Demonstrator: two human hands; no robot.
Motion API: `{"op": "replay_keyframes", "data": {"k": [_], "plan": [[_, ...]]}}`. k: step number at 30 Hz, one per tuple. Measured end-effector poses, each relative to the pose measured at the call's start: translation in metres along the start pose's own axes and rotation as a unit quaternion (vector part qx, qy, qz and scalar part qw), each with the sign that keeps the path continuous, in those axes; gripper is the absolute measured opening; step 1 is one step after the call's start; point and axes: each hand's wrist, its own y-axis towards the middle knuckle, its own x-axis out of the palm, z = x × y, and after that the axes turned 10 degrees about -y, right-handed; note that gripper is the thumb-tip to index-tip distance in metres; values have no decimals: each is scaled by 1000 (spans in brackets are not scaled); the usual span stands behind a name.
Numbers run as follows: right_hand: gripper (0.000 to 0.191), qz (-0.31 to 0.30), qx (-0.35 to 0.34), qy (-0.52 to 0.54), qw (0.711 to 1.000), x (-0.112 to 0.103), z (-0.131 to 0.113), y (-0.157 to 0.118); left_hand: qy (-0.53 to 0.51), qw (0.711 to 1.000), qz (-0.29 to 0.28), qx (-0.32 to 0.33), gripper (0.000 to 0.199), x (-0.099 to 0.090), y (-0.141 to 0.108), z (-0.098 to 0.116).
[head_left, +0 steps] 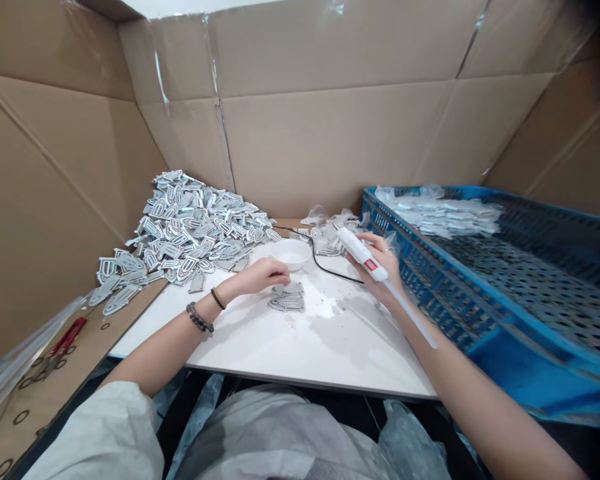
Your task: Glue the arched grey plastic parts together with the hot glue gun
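Note:
My right hand [383, 263] is wrapped round a white hot glue gun [361, 252] with a red label. Its nozzle points up and to the left, and a long translucent glue stick [411, 313] sticks out of its back. Over the white board [260, 347], the fingers of my left hand [267, 273] are pinched together; whatever they hold is too small or hidden to name. Just below those fingers lie two flat grey arch-shaped pieces [287, 303] with slots. A white bowl [294, 252] stands right behind them.
A big heap of grey slotted pieces [195, 223] rises at the back left. Bagged pieces [330, 237] lie behind the bowl, near a black cord [333, 272]. At right stands a blue crate [430, 280] holding bagged pieces. Red-handled pliers [67, 340] lie left. Cardboard walls [330, 133] surround the table.

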Motion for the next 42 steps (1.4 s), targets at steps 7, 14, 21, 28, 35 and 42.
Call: {"op": "replay_keyframes", "data": {"k": [7, 14, 21, 28, 35, 42], "plan": [[12, 1, 51, 35, 998, 0, -3, 3, 259, 963, -72, 18, 21, 0, -6, 16], [14, -8, 23, 17, 1000, -1, 0, 1, 436, 894, -92, 48, 18, 10, -6, 33], [23, -2, -17, 3, 1000, 3, 7, -1, 409, 896, -68, 160, 29, 22, -4, 20], [24, 20, -49, 2, 999, 7, 11, -2, 152, 974, 89, 145, 20, 18, 1, 3], [25, 15, -36, -7, 999, 6, 9, -3, 103, 981, 111, 118, 29, 14, -1, 3], [27, 3, -13, 9, 1000, 9, 9, -3, 281, 946, -25, 161, 34, 23, -1, -7]]}}
